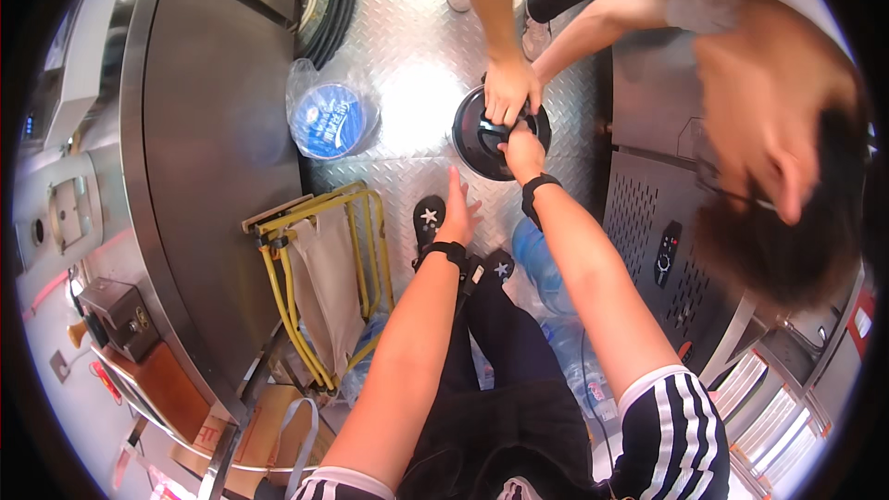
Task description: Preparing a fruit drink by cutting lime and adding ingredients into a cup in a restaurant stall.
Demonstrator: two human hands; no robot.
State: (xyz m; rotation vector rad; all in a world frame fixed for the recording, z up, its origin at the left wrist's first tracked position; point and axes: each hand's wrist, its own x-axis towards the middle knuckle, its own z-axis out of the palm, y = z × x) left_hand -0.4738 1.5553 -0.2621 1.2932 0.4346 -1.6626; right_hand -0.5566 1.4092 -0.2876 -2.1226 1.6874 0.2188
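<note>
A round, glossy black lidded vessel (pixel 474 135) with a handle on top is held low above or on the metal floor; I cannot tell which. My right hand (pixel 526 153) is closed at the near side of its top handle, partly hiding it. A co-worker's hands (pixel 510 92) grip the same handle area from the far side, next to mine. My left hand (pixel 460 215) hangs nearer to me with its fingers apart, holding nothing, above the floor beside my dark shoe (pixel 429 215). Both my wrists wear black bands.
A co-worker (pixel 771 104) leans in from the right. A blue-labelled round tub in clear plastic (pixel 330 121) stands left, near a coiled black hose (pixel 340 7). A folded yellow-framed stool (pixel 326 278) leans by the steel cabinet (pixel 215 104). Blue plastic water bottles (pixel 545 271) lie by my legs.
</note>
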